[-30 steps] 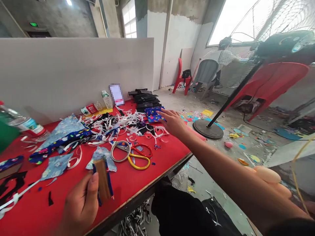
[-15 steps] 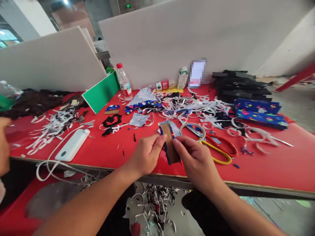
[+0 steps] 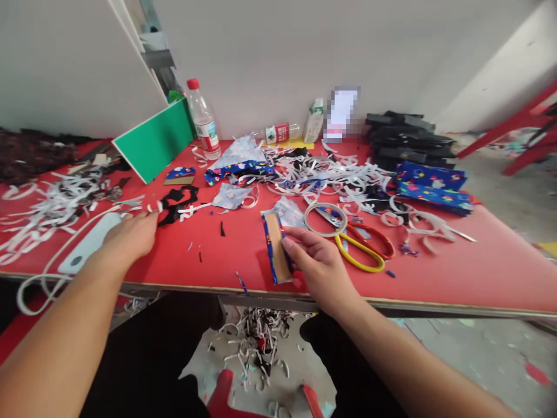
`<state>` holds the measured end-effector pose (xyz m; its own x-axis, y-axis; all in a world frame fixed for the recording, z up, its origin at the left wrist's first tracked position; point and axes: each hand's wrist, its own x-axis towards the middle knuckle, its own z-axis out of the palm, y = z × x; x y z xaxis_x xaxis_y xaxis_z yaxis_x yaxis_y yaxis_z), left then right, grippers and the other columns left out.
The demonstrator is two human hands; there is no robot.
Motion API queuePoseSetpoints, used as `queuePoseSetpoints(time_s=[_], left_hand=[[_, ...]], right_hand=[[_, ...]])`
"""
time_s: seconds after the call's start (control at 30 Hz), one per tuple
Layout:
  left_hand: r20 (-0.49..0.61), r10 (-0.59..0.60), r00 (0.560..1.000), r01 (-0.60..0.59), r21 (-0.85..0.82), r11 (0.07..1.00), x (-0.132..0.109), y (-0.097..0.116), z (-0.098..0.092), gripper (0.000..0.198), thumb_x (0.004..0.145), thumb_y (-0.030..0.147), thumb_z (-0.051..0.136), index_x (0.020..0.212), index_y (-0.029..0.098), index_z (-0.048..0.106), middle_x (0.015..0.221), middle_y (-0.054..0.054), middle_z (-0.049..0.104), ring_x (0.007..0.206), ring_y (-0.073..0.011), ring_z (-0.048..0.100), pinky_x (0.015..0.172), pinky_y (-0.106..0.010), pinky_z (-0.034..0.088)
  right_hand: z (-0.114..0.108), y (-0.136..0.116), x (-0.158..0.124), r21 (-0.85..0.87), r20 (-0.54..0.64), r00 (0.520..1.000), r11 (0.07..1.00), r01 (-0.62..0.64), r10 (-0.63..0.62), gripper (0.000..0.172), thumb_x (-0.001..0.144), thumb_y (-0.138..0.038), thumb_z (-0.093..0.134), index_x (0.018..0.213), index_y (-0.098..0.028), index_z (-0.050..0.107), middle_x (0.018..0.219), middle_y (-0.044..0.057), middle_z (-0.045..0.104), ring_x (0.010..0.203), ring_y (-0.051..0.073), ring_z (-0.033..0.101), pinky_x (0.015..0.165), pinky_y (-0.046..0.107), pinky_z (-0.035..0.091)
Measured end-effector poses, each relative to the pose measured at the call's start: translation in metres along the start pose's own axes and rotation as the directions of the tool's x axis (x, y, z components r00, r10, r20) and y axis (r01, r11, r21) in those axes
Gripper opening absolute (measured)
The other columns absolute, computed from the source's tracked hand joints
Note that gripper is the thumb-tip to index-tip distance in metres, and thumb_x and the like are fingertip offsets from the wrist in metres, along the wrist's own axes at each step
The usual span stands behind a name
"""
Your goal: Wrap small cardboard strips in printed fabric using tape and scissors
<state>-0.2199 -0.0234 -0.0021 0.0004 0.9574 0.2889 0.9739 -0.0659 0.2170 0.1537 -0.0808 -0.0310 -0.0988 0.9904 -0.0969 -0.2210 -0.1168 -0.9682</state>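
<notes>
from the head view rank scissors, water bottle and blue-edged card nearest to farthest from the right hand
1. blue-edged card, held by the right hand
2. scissors, just to its right
3. water bottle, far back left

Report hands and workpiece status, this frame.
Right hand pinching blue-fabric-wrapped brown cardboard strip near red table edge. Left hand open, flat beside white power bank. Red-and-yellow scissors lie just right, apart.

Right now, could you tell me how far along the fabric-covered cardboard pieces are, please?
Done, it seems: a pile of blue-fabric pieces lies at far right. In hand: the right hand holds a cardboard strip edged in blue fabric, its brown face bare; the left hand rests by white strips. Left: loose fabric scraps lie beside the scissors.
</notes>
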Motion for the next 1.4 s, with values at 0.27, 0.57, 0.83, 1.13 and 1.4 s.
queuePoseSetpoints(time_s=[0.27, 0.57, 0.83, 1.13, 1.4], left_hand=[[0.034, -0.086, 0.996, 0.076, 0.218, 0.973, 0.012, 0.001, 0.003, 0.024, 0.086, 0.019, 0.056, 0.063, 0.023, 0.051, 0.059, -0.003, 0.050, 0.070, -0.0282, 0.060, 0.087, -0.055, 0.055], [-0.109, 0.010, 0.994, -0.010, 0.001, 1.000, 0.008, 0.027, -0.005, 0.018, 0.089, 0.030, 0.059, 0.088, 0.020, 0.074, 0.102, -0.011, 0.079, 0.105, -0.0324, 0.074, 0.106, -0.049, 0.053], [-0.005, 0.024, 1.000, -0.023, -0.549, 0.836, -0.013, 0.087, 0.011, 0.015, 0.084, 0.034, 0.077, 0.091, 0.022, 0.084, 0.096, -0.006, 0.084, 0.090, -0.0238, 0.080, 0.086, -0.036, 0.066], [-0.005, -0.027, 1.000, 0.013, -0.768, 0.641, -0.009, 0.102, 0.015, 0.027, 0.090, 0.028, 0.074, 0.115, 0.018, 0.078, 0.107, -0.010, 0.083, 0.098, -0.0237, 0.080, 0.094, -0.042, 0.066], [-0.477, 0.004, 0.879, -0.237, -0.428, 0.872, 0.002, 0.073, -0.017, 0.073, 0.090, 0.012, 0.071, 0.158, 0.022, 0.044, 0.141, -0.012, 0.069, 0.121, -0.0285, 0.072, 0.108, -0.054, 0.058]], right_hand=[[-0.007, 0.002, -0.002, -0.108, -0.006, 1.000, 0.994, -0.005, 0.004, 0.042, 0.085, -0.050, 0.073, 0.111, -0.017, 0.076, 0.081, 0.004, 0.073, 0.068, 0.015, 0.063, 0.058, 0.027, 0.049], [-0.024, -0.002, 0.003, -0.779, 0.002, 0.978, 0.613, 0.132, -0.207, 0.033, 0.100, -0.037, 0.055, 0.115, -0.024, 0.081, 0.101, 0.007, 0.084, 0.087, 0.028, 0.076, 0.073, 0.038, 0.050], [-0.033, 0.002, 0.018, -0.976, 0.182, 0.929, 0.055, 0.211, -0.321, 0.026, 0.104, -0.030, 0.059, 0.114, -0.026, 0.082, 0.104, 0.007, 0.083, 0.092, 0.031, 0.071, 0.083, 0.044, 0.042], [-0.027, 0.007, 0.013, -0.949, 0.285, 0.846, -0.008, 0.315, -0.450, 0.031, 0.104, -0.038, 0.059, 0.126, -0.023, 0.075, 0.123, 0.010, 0.078, 0.102, 0.033, 0.064, 0.087, 0.047, 0.040], [-0.039, 0.011, 0.024, -0.953, 0.247, 0.906, 0.084, 0.292, -0.345, 0.029, 0.101, -0.038, 0.065, 0.125, -0.023, 0.073, 0.118, 0.011, 0.078, 0.104, 0.033, 0.067, 0.089, 0.046, 0.041]])
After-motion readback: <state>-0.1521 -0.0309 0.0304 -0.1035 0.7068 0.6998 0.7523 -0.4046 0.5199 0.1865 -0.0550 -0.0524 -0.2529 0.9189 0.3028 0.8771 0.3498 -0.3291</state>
